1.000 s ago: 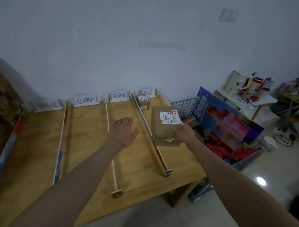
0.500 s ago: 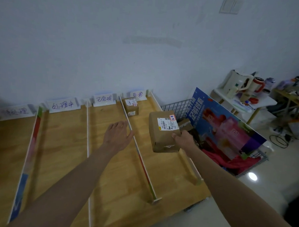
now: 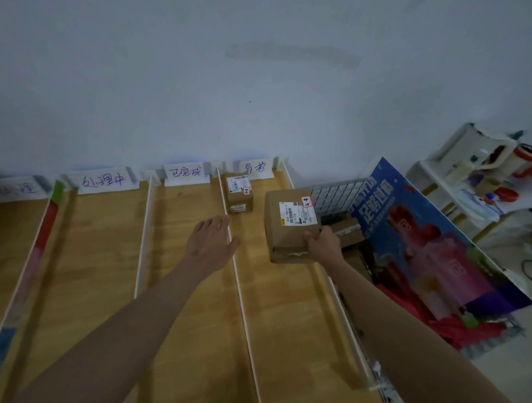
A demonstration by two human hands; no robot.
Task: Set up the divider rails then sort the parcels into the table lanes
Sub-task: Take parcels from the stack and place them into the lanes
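Sorting under way: rails up; one small parcel at table's far right corner lane. Right hand fingers grip second parcel over that lane; left hand open. Basket parcels remain.

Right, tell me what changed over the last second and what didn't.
The right hand carried the large parcel from above the divider rail rightward and down into the rightmost lane, behind which the small parcel sits. The camera view also swung right. Unchanged: the grip on the parcel, the left hand hovering open over the table, and the small parcel's place.
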